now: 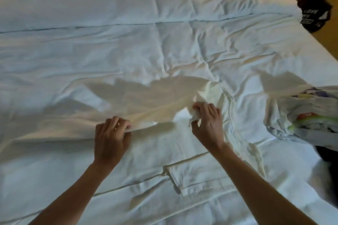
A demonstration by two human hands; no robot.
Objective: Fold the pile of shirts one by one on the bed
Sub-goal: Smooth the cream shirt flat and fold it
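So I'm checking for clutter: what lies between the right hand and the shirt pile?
Head view: only rumpled white bedding between the right hand and the pile.

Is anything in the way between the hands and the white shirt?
No. The left hand and right hand already pinch the white shirt, lifting its edge off the bed. The pile of shirts lies off to the right.

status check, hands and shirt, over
Left hand and right hand both gripping white shirt, lifted off bed. Shirt pile waiting right. Nothing blocking.
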